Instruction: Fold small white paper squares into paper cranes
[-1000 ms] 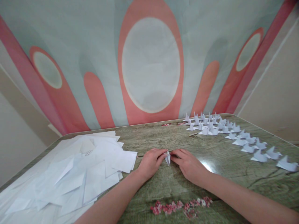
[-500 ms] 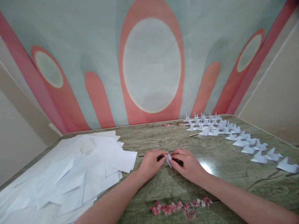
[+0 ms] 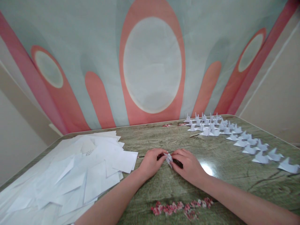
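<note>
A small piece of folded white paper is held between both hands just above the middle of the table. My left hand pinches its left side between thumb and index finger. From the right, my right hand pinches the other side, its thumb low on the paper and its fingers curled over. The fingers partly cover the paper, so its exact folded shape is hard to make out.
Many loose white paper sheets lie overlapping across the left of the table. Several folded white paper cranes stand in rows along the right and back right. A pink flower print marks the tabletop near the front. A patterned backdrop rises behind.
Both hands keep their place. The folded paper has tilted slightly between the fingers, and the left fingertips have shifted a little on it.
</note>
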### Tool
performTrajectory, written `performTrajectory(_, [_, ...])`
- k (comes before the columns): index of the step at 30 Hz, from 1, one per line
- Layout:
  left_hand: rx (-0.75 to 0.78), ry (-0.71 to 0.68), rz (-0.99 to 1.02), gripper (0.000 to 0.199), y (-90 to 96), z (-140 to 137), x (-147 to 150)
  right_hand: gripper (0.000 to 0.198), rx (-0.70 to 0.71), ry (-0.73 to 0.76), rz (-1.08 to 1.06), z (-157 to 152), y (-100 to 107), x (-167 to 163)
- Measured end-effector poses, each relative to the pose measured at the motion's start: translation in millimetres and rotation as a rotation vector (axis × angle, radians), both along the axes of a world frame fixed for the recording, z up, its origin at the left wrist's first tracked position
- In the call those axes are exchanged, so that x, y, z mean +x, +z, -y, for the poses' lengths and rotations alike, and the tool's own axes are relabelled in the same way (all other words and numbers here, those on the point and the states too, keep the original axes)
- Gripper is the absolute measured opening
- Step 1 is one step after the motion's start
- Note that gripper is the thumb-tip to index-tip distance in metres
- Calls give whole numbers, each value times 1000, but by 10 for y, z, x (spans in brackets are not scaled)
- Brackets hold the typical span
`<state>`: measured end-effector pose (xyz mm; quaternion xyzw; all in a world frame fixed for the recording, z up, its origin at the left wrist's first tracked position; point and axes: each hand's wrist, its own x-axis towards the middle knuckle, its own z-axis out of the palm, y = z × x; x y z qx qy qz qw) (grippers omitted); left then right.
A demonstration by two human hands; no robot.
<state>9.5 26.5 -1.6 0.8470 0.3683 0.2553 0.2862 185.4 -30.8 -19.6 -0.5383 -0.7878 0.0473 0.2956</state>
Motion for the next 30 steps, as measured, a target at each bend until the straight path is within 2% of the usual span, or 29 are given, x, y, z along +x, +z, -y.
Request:
performTrajectory(7, [-41, -41, 20, 28, -10, -52, -41, 14, 82, -10, 56, 48, 5, -39])
performTrajectory(30, [-78, -83, 34, 33, -31, -123, -76, 15, 31, 0, 58, 62, 40, -60])
